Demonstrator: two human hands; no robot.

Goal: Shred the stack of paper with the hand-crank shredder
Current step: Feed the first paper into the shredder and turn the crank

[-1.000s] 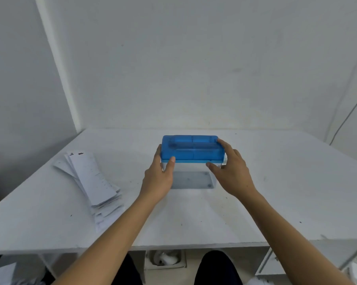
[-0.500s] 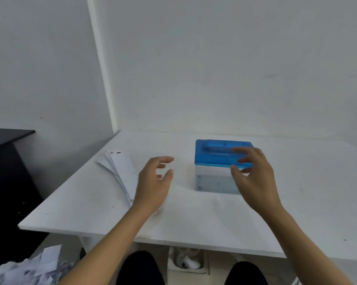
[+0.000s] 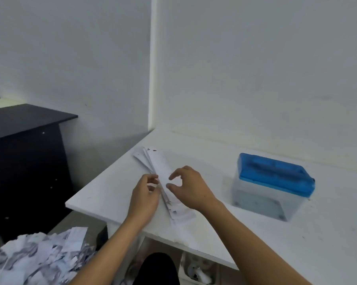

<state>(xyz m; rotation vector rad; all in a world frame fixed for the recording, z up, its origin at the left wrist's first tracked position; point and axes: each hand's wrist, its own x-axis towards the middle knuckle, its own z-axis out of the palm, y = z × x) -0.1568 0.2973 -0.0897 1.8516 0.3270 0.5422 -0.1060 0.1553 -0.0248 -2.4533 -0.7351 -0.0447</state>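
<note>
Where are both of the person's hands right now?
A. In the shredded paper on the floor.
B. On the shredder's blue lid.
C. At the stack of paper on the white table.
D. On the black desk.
C: the left hand and right hand are both at the stack of paper; the hand-crank shredder stands apart, with no hand on it.

Two hands: one left hand (image 3: pixel 144 199), one right hand (image 3: pixel 191 190). One stack of paper (image 3: pixel 161 167), fanned, its sheets too overlapped to count. One hand-crank shredder (image 3: pixel 272 187), comprising one blue lid (image 3: pixel 274 173) and one clear bin (image 3: pixel 259 201). One white table (image 3: pixel 255 243). One black desk (image 3: pixel 23 140). One heap of shredded paper (image 3: pixel 35 260) on the floor. One open box (image 3: pixel 198 271) under the table, contents unclear.
</note>
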